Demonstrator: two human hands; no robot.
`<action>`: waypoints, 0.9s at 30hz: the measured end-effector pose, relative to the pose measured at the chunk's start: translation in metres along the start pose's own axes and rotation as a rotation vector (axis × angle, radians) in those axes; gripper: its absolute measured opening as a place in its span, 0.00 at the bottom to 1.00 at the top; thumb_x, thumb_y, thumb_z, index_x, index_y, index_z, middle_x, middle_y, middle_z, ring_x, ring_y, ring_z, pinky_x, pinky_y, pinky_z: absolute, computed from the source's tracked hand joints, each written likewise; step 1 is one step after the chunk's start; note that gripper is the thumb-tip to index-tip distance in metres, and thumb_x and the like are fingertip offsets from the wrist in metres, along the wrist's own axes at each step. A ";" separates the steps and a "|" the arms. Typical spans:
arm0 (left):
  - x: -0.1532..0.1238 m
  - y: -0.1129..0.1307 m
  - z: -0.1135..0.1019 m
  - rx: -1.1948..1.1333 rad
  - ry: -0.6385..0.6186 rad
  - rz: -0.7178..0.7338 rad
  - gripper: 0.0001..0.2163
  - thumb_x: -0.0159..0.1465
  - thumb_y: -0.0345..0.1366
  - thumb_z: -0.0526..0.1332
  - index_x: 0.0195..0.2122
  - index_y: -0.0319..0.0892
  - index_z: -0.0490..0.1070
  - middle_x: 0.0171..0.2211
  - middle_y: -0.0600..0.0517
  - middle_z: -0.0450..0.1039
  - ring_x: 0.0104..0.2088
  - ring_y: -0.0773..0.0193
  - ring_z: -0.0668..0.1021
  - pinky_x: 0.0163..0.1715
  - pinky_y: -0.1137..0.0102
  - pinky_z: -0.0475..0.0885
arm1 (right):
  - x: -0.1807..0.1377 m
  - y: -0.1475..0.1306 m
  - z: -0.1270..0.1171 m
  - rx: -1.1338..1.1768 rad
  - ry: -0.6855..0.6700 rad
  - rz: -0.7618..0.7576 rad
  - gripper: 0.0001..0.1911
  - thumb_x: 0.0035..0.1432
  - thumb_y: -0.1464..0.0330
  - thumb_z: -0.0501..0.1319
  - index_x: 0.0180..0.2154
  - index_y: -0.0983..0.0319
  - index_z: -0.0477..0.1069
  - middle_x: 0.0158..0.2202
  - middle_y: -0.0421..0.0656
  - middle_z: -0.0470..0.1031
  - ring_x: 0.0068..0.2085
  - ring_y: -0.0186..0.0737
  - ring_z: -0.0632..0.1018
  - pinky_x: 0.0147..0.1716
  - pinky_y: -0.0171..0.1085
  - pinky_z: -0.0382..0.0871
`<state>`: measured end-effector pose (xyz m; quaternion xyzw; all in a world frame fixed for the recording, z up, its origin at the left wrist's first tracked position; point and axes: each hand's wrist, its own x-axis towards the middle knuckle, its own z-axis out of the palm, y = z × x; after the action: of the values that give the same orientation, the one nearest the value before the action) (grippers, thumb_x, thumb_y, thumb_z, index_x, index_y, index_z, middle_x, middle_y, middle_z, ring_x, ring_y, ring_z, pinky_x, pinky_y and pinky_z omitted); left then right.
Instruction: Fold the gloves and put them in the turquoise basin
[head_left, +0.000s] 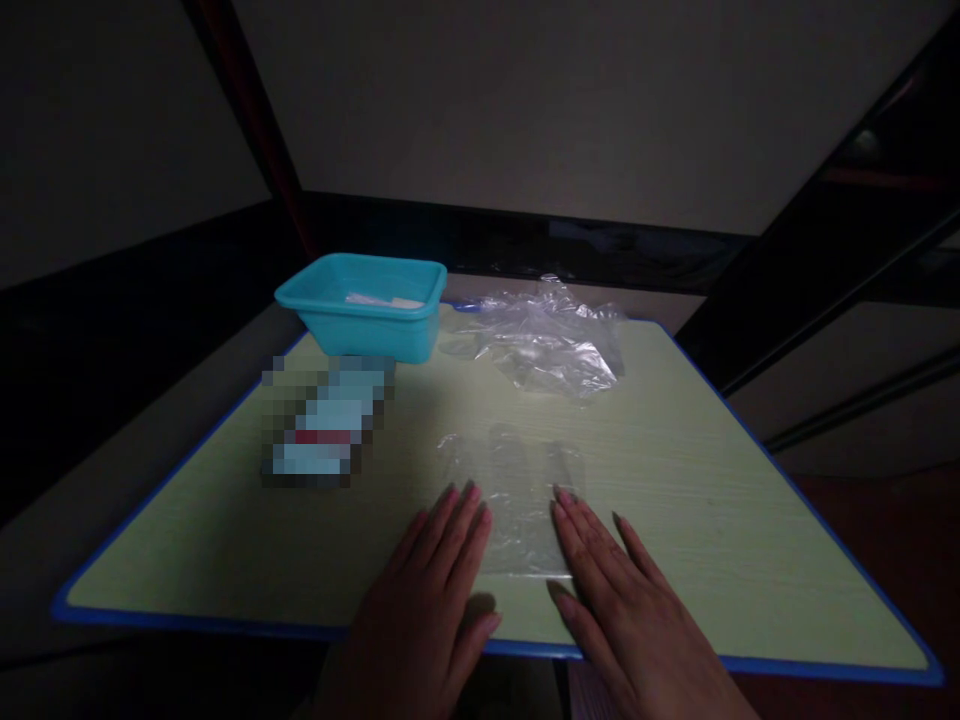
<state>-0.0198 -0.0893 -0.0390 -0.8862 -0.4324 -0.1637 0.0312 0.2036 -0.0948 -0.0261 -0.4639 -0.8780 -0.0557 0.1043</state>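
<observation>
A clear plastic bag (517, 500) lies spread flat on the pale green table near its front edge. On the bag's left side rests my left hand (427, 590), palm down with the fingers stretched out. My right hand (622, 590) lies flat on the right side of the bag, its fingers extended and thumb apart. Between the two hands the see-through film shows wrinkles and a straight lower edge. Beyond it sits a crumpled heap of clear plastic (551, 340).
At the back left stands a turquoise plastic basin (367, 325) with some pale items inside. A blurred-out, phone-like object (330, 420) lies in front of it. The table (712, 520) has a blue rim, with a wall behind.
</observation>
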 end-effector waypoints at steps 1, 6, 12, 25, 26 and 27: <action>-0.002 -0.003 -0.001 -0.030 0.007 0.016 0.28 0.64 0.35 0.52 0.64 0.38 0.44 0.64 0.44 0.50 0.62 0.53 0.56 0.54 0.58 0.65 | -0.001 0.003 -0.003 0.037 -0.006 -0.009 0.35 0.62 0.68 0.50 0.64 0.67 0.35 0.61 0.52 0.55 0.60 0.47 0.61 0.52 0.53 0.66; -0.009 -0.018 -0.006 -0.161 0.086 0.054 0.23 0.68 0.34 0.46 0.64 0.45 0.46 0.63 0.50 0.54 0.60 0.61 0.62 0.55 0.64 0.66 | 0.000 0.015 -0.022 0.111 0.037 -0.104 0.25 0.63 0.73 0.50 0.61 0.63 0.53 0.58 0.46 0.64 0.57 0.41 0.68 0.57 0.48 0.61; 0.000 -0.024 -0.010 -0.105 0.166 0.107 0.15 0.66 0.29 0.50 0.54 0.42 0.62 0.50 0.49 0.72 0.50 0.62 0.74 0.51 0.66 0.70 | 0.009 0.015 -0.026 0.101 0.045 -0.227 0.18 0.62 0.77 0.48 0.48 0.61 0.72 0.45 0.44 0.78 0.45 0.40 0.78 0.58 0.49 0.59; 0.005 -0.018 -0.006 -0.154 0.152 0.020 0.15 0.63 0.31 0.54 0.52 0.41 0.63 0.46 0.47 0.74 0.46 0.59 0.76 0.45 0.64 0.74 | 0.010 0.016 -0.017 0.205 0.105 -0.093 0.17 0.60 0.78 0.49 0.43 0.60 0.73 0.36 0.42 0.78 0.37 0.38 0.79 0.57 0.56 0.57; 0.005 -0.017 -0.006 -0.152 0.166 0.022 0.15 0.63 0.31 0.54 0.52 0.40 0.64 0.46 0.47 0.74 0.45 0.59 0.76 0.45 0.64 0.74 | 0.009 0.016 -0.014 0.222 0.152 -0.100 0.16 0.60 0.77 0.50 0.42 0.60 0.73 0.35 0.42 0.78 0.37 0.38 0.79 0.57 0.54 0.58; 0.006 -0.017 -0.006 -0.148 0.177 0.023 0.15 0.63 0.30 0.54 0.51 0.40 0.64 0.45 0.47 0.75 0.45 0.59 0.76 0.44 0.64 0.75 | 0.008 0.017 -0.012 0.231 0.202 -0.109 0.15 0.61 0.77 0.51 0.41 0.61 0.74 0.35 0.42 0.78 0.37 0.37 0.79 0.57 0.52 0.60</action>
<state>-0.0311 -0.0756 -0.0329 -0.8730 -0.4044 -0.2727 0.0055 0.2145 -0.0810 -0.0125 -0.3924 -0.8875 -0.0063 0.2414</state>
